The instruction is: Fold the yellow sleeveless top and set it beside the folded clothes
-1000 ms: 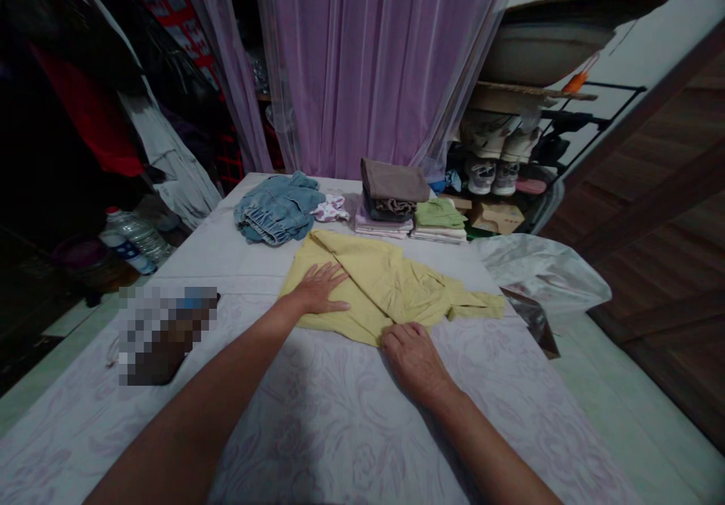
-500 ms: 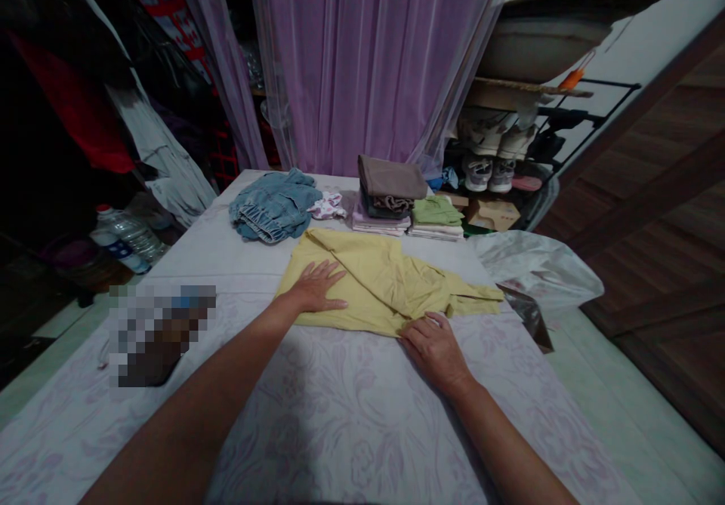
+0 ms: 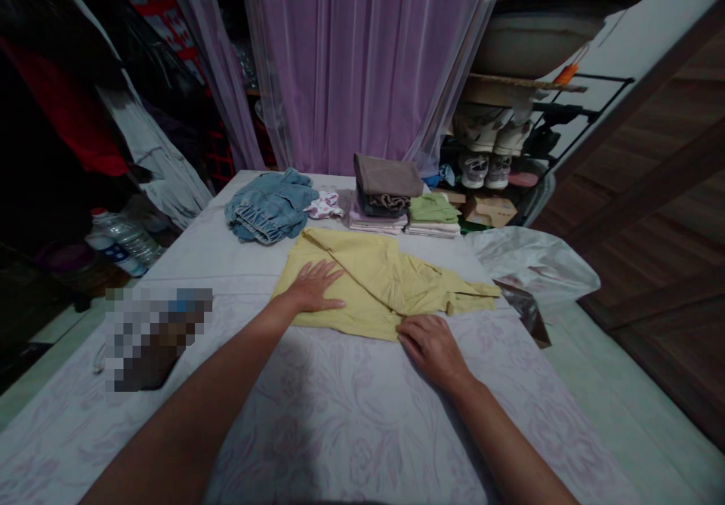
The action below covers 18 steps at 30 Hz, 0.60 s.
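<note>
A yellow shirt lies partly folded on the patterned sheet, with a narrow sleeve-like end pointing right. My left hand rests flat on its left part, fingers spread. At the near edge, right of the middle, my right hand has its fingers curled together on the cloth; the fingertips are partly hidden. Beyond the shirt sit crumpled blue denim clothing and a small white-and-purple patterned cloth. A stack topped by a folded brown garment stands beside a lower pile with a green garment on top.
The pale floral sheet covers the bed-like surface. A blurred-out object lies at left. To the right are a clear plastic bag and a shoe rack; plastic bottles stand at left, below hanging clothes.
My right hand's fingers have drawn closer together at the shirt's near edge. My left hand stays flat in place. The view has shifted slightly.
</note>
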Motion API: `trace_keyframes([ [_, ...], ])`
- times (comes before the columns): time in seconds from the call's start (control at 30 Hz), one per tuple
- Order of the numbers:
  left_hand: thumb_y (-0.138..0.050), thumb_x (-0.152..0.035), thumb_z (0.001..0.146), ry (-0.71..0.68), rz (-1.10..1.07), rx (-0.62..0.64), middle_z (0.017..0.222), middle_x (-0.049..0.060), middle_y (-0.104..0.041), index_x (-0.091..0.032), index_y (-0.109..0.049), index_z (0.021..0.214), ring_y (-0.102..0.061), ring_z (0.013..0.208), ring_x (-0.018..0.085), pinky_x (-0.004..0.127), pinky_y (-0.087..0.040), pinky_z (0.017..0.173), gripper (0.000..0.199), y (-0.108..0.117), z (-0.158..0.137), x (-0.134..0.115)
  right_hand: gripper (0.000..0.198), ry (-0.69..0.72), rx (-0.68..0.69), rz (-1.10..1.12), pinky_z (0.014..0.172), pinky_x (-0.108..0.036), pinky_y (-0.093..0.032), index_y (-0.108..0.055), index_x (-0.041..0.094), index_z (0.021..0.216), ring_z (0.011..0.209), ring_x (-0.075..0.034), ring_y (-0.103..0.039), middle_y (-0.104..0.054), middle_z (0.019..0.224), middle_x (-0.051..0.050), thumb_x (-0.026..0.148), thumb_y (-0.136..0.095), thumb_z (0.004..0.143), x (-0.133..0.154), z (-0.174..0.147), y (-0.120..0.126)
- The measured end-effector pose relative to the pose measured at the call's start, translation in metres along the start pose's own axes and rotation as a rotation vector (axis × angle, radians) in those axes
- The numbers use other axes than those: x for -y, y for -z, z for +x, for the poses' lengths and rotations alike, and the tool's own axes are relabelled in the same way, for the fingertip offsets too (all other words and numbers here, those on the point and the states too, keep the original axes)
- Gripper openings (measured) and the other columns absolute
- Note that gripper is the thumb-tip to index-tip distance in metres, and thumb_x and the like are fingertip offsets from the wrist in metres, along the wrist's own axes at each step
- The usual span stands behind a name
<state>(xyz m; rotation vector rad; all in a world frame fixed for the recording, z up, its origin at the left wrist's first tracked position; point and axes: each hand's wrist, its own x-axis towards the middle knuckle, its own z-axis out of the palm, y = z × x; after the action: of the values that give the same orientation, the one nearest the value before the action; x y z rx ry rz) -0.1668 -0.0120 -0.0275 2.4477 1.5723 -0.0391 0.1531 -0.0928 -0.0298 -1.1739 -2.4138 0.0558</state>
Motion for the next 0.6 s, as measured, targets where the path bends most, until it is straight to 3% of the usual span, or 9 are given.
trace_keyframes([
  [0.13, -0.042, -0.08, 0.078, 0.0, 0.001, -0.014, 0.162, 0.01, -0.018, -0.027, -0.027, 0.153, -0.014, 0.148, 0.034, 0.053, -0.007, 0.118, 0.093, 0.0, 0.0, 0.0, 0.013, -0.004, 0.068, -0.051, 0.081, -0.033, -0.036, -0.066, 0.021, 0.086, 0.085, -0.019, -0.058, -0.068, 0.087, -0.004, 0.019, -0.054, 0.092, -0.001, 0.005, -0.003],
  [0.37, -0.043, -0.08, 0.078, 0.004, 0.006, -0.002, 0.162, 0.011, -0.018, -0.027, -0.027, 0.153, -0.014, 0.149, 0.034, 0.054, -0.006, 0.118, 0.094, 0.0, 0.001, 0.0, 0.015, 0.041, 0.063, -0.142, 0.081, -0.033, -0.034, -0.063, 0.02, 0.08, 0.08, -0.018, -0.054, -0.064, 0.078, -0.003, 0.016, -0.054, 0.091, 0.002, -0.001, 0.003],
  [0.6, -0.043, -0.08, 0.078, 0.005, -0.004, 0.001, 0.161, 0.014, -0.019, -0.023, -0.029, 0.153, -0.014, 0.148, 0.034, 0.054, -0.006, 0.117, 0.095, 0.002, 0.0, -0.001, 0.01, -0.058, 0.107, 0.033, 0.082, -0.033, -0.039, -0.063, 0.021, 0.095, 0.091, -0.019, -0.06, -0.068, 0.094, -0.006, 0.021, -0.053, 0.091, 0.002, -0.002, 0.009],
])
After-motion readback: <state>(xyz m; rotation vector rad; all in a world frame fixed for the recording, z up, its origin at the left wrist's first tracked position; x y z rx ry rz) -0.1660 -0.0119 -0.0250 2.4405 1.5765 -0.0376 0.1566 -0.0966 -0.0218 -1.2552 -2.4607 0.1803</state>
